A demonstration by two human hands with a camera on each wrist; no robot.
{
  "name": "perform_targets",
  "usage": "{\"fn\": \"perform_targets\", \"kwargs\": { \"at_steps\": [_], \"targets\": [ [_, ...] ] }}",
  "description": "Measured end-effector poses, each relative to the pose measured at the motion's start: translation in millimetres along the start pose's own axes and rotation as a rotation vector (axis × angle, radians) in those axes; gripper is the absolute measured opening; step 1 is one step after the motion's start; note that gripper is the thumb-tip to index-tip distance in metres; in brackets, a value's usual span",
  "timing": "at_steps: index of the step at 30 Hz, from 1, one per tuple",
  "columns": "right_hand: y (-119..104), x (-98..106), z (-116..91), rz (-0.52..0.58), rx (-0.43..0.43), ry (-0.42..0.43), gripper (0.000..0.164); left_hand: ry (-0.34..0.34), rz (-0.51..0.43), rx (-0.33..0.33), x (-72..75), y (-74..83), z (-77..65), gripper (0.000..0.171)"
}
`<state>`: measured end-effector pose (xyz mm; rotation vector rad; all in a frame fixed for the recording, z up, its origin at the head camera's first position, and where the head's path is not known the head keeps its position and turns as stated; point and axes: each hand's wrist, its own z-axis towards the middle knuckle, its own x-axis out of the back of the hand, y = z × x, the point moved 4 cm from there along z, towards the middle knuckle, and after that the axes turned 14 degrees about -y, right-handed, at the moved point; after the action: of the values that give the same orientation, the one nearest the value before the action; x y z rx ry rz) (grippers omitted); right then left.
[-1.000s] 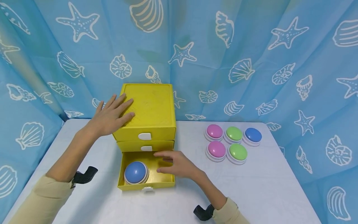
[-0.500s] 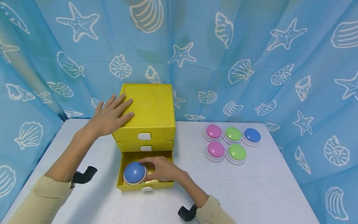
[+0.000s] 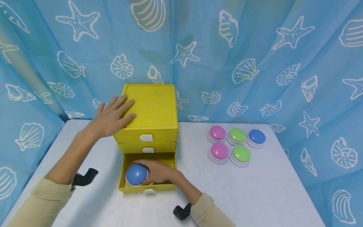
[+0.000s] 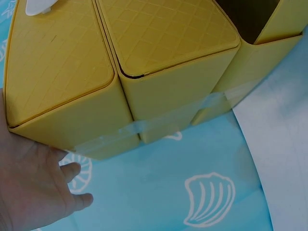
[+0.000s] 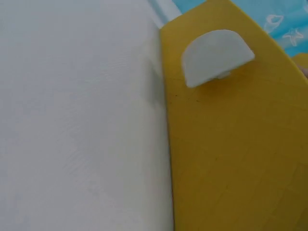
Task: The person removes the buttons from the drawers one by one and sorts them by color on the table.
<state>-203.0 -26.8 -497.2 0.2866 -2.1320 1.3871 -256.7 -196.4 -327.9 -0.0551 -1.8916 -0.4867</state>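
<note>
A yellow drawer cabinet [image 3: 150, 107] stands on the table with its bottom drawer [image 3: 165, 186] pulled out. Inside that drawer, at its left side, sits a blue dome-topped push button [image 3: 136, 174] on a white base. My right hand [image 3: 160, 171] reaches into the drawer and grips the button from its right, thumb at the near side and fingers at the far side. My left hand [image 3: 109, 118] rests with spread, straight fingers on the cabinet's top left edge. The right wrist view shows the drawer's front with its white handle [image 5: 216, 57]; the right hand is almost wholly hidden there.
To the right of the cabinet stand two pink push buttons [image 3: 217, 133], two green ones [image 3: 241, 154] and another blue one [image 3: 256, 136] on the white table [image 3: 255, 195]. The two upper drawers [image 3: 147, 147] are closed. A blue shell-print curtain [image 3: 198, 78] hangs behind.
My right hand has moved left within the drawer, from above its right half onto the blue button, and its fingers have closed round it. The left hand has stayed in place.
</note>
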Motion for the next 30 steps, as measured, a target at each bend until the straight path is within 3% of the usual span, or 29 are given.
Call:
{"fn": "perform_targets", "kwargs": {
  "at_steps": [12,23,30],
  "targets": [
    [-3,2,0,0.007,0.014,0.068,0.075,0.002,-0.007,0.005,-0.4,0.7,-2.8,0.073],
    [-10,15,-27,0.122,0.023,0.146,0.078,0.004,0.005,0.0,-0.5,-0.9,-0.2,0.074],
    [-13,24,-49,0.14,0.046,0.167,0.08,0.003,0.002,0.001,0.6,-0.6,0.1,0.074]
  ]
}}
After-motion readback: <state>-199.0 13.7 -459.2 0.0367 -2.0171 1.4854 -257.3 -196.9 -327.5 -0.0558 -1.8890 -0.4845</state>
